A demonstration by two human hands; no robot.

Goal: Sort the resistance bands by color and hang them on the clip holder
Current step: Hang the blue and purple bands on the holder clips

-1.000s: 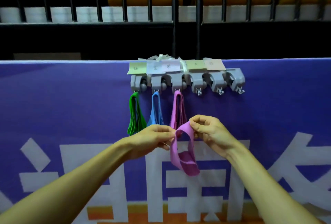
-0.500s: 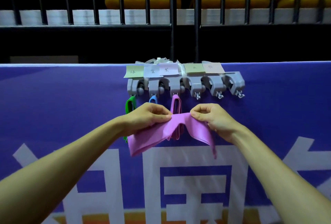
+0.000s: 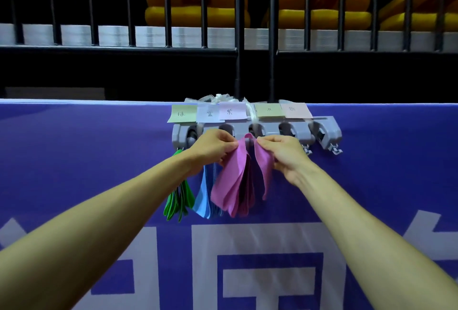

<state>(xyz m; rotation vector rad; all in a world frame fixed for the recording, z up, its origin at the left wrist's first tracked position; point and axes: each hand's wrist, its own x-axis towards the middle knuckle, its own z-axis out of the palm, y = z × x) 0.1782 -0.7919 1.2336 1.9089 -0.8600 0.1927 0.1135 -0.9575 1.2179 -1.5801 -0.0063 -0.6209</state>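
Observation:
A grey clip holder (image 3: pixel 302 133) with several clips hangs on a purple banner, coloured paper labels (image 3: pixel 233 111) stuck above it. Green bands (image 3: pixel 179 200) hang from the leftmost clip, blue bands (image 3: pixel 203 198) from the second. My left hand (image 3: pixel 213 148) and my right hand (image 3: pixel 282 153) each pinch one side of a purple band (image 3: pixel 230 183), its top loop raised to the third clip. Other purple bands (image 3: pixel 247 193) hang under that clip behind it. Whether the loop sits on the hook is hidden by my fingers.
The three clips on the right (image 3: pixel 324 136) carry no bands. The purple banner (image 3: pixel 74 161) with large white characters fills the lower view. Black railing bars (image 3: pixel 238 29) rise behind it, with yellow cushions (image 3: pixel 195 4) beyond.
Both hands rose from below the hanging bands up to the holder, carrying the purple band. The band went from hanging as a loop to spread between my hands at the third clip.

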